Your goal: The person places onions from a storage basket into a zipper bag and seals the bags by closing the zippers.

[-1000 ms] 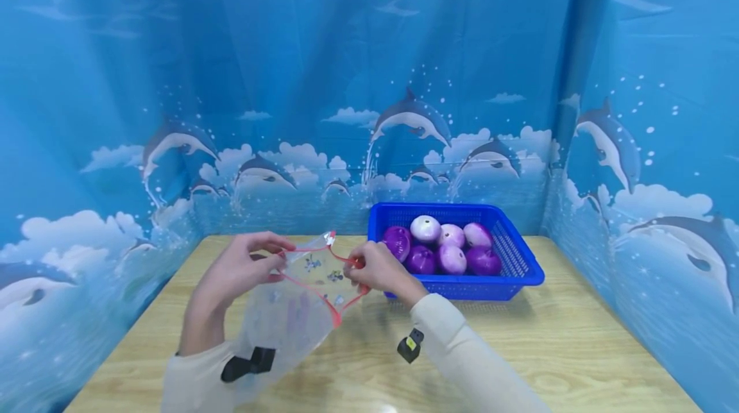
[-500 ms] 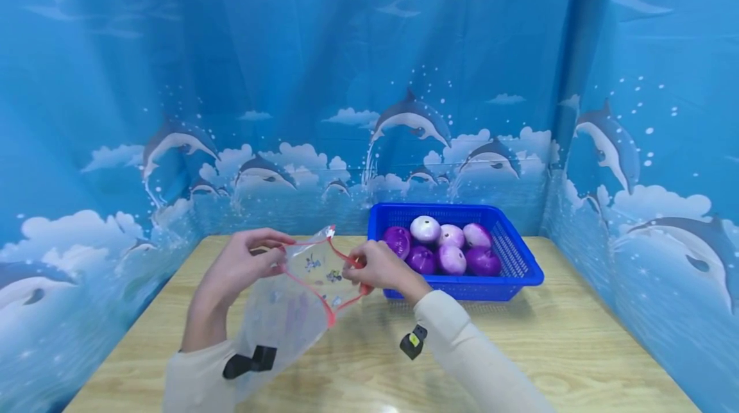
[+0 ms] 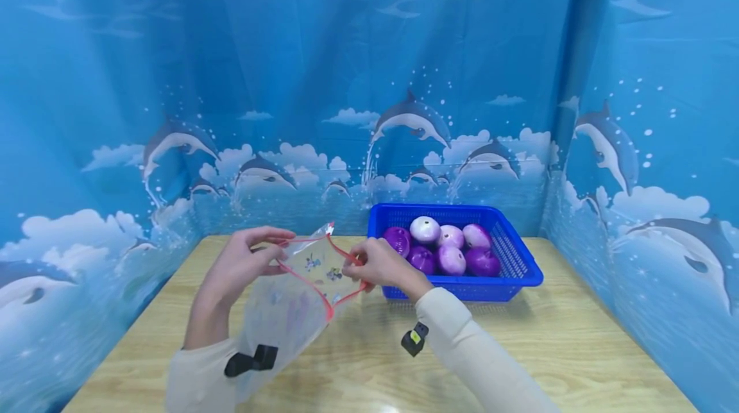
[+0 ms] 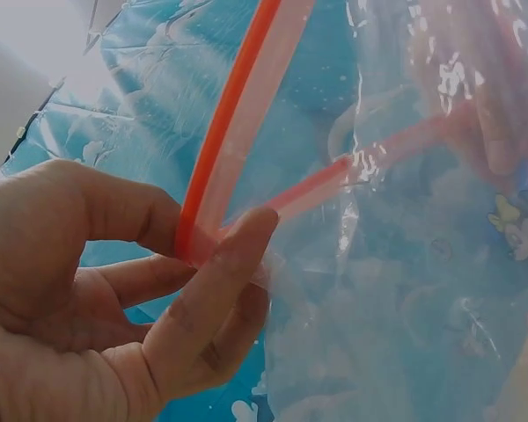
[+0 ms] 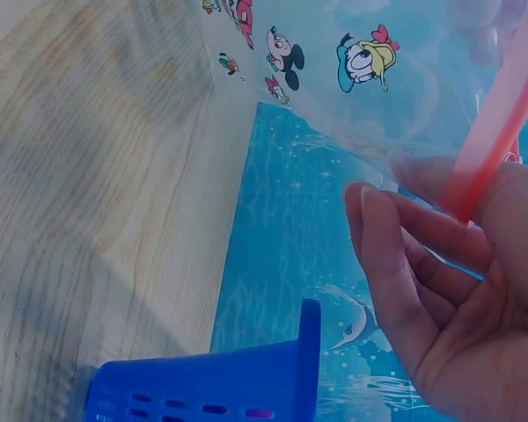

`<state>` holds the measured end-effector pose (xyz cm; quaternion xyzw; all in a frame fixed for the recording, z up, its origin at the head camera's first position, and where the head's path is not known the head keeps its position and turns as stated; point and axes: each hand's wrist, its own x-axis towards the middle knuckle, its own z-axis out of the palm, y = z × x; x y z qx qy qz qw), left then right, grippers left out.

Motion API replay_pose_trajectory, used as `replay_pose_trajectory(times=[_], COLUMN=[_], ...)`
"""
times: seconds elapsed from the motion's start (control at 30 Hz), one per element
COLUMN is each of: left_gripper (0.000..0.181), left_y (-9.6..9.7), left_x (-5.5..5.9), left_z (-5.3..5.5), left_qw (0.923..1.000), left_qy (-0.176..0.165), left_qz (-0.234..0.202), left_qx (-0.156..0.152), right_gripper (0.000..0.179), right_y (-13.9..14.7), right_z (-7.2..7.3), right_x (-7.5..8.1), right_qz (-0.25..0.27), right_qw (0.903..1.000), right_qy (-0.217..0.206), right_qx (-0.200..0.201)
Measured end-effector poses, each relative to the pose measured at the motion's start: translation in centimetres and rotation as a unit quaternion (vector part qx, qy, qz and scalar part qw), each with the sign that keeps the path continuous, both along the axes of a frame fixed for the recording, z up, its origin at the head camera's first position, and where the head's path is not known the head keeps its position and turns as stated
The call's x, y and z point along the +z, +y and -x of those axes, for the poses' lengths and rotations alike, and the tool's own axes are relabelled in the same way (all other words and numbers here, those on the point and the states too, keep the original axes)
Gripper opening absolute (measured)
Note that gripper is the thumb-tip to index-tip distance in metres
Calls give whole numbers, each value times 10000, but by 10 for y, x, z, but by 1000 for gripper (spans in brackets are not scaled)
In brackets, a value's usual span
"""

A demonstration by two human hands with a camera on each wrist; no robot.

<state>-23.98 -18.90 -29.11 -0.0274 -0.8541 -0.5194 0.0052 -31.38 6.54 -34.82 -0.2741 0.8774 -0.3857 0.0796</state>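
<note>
A clear zip bag (image 3: 283,317) with red zip strips and small cartoon prints hangs between my two hands, its mouth spread wide. My left hand (image 3: 245,265) pinches the left corner of the mouth; in the left wrist view thumb and fingers (image 4: 238,255) meet at the red strip (image 4: 213,158). At the opposite side, my right hand (image 3: 381,267) holds the red edge. The right wrist view has the strip (image 5: 497,132) crossing that hand (image 5: 475,290) near the thumb, with cartoon figures (image 5: 365,61) on the film. A small slider (image 3: 330,229) sits at the bag's far corner.
Just right of my right hand stands a blue plastic basket (image 3: 522,277) holding several purple and white onions (image 3: 452,259). The wooden table (image 3: 577,349) meets a blue dolphin-printed curtain (image 3: 300,79) behind and at both sides.
The bag's far corner has risen slightly, and its near red edge has shifted a little to the left and up. Both hands keep their hold with only slight movement.
</note>
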Motion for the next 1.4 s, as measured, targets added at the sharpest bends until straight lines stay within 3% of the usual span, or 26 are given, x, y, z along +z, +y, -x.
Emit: replay_pose_trajectory(times=[0.7, 1.0, 1.2, 1.4], left_gripper=[35, 35, 35, 35], left_y=[0, 0, 0, 1], left_x=[-5, -8, -7, -6], left_z=[6, 7, 7, 7], left_qw=[9995, 9992, 9991, 9994], left_qy=[-52, -13, -27, -9], left_qz=[-283, -350, -382, -310], left_qx=[-90, -177, -180, -149], right_gripper=[17, 36, 34, 30], right_y=[4, 21, 39, 56], right_z=[0, 4, 12, 23], right_x=[9, 33, 50, 57], right_qz=[-237, -408, -510, -924], right_qw=[9995, 9985, 9987, 9955], right_qy=[-101, -160, -49, 107], right_qx=[177, 341, 77, -196])
